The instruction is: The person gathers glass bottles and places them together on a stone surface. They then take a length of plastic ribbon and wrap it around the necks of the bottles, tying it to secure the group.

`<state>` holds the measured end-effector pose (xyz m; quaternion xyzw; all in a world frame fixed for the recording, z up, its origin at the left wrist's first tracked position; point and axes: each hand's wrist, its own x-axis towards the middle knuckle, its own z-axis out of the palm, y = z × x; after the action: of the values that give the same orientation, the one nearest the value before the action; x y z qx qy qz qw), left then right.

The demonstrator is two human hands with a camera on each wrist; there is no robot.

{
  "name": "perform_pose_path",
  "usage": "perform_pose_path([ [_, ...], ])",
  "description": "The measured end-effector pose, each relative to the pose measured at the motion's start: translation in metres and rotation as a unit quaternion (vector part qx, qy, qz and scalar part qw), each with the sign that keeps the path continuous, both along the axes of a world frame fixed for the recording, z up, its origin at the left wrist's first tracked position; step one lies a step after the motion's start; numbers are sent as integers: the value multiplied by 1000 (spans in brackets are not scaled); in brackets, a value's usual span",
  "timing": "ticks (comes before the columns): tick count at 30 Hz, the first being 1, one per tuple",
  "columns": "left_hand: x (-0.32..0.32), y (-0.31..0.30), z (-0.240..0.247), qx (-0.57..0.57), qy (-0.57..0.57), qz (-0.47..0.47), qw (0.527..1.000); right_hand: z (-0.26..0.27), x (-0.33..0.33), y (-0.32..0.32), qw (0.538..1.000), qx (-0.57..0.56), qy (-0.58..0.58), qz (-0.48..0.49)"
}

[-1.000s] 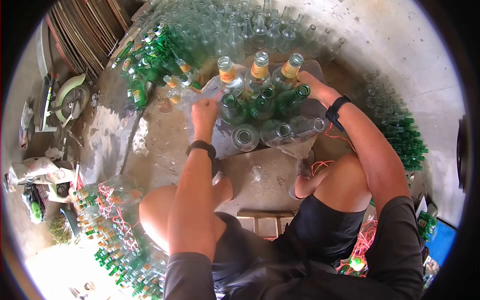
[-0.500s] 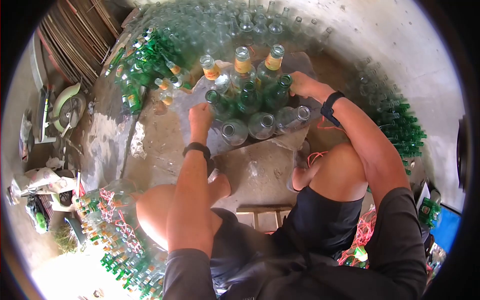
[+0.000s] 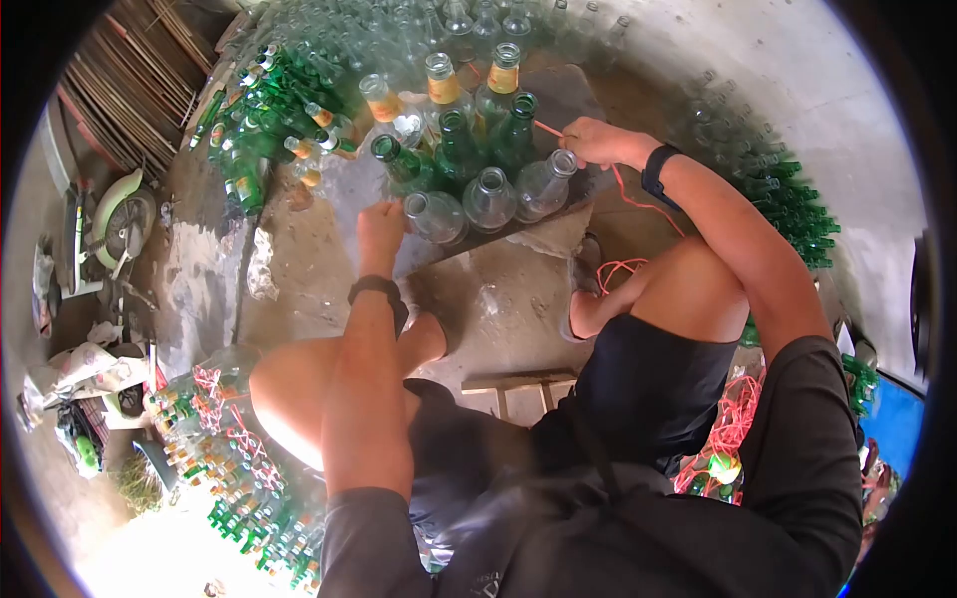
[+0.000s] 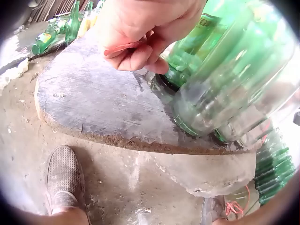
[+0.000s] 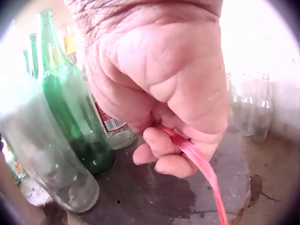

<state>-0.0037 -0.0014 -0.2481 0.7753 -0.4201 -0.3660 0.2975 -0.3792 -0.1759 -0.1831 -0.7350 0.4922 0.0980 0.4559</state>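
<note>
String (image 5: pixel 205 169) trails downward beside bottles (image 3: pixel 457 157) standing upright, mouths up.

No words are readable, though a clear bottle (image 5: pixel 123 138) bears a red-and-white label (image 5: pixel 106 116) with a barcode (image 5: pixel 115 125).

Daylight is blowing out the lower left of the head view, while a black fisheye rim is darkening its corners and the lens is curving the wall (image 3: pixel 788 90) at upper right. Haze is softening the distant bottles (image 3: pixel 384 30) along the top. Glare is washing out the upper right of both wrist views and veiling the foreground bottle (image 5: pixel 51 150) at left in the right one.
</note>
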Motion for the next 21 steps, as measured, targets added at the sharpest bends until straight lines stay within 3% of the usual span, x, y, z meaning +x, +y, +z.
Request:
perform_pose_path([
  [5,-12,18,9,19,16,14,1000,8,3,28,997,-17,66,-30],
  [15,-39,44,33,10,124,62,990,-6,0,88,996,-40,16,-79],
  [16,-40,46,33,14,120,61,991,-11,2,92,993,-114,21,-22],
  [21,-49,61,25,18,133,75,988,-29,-10,101,991,-131,29,0],
])
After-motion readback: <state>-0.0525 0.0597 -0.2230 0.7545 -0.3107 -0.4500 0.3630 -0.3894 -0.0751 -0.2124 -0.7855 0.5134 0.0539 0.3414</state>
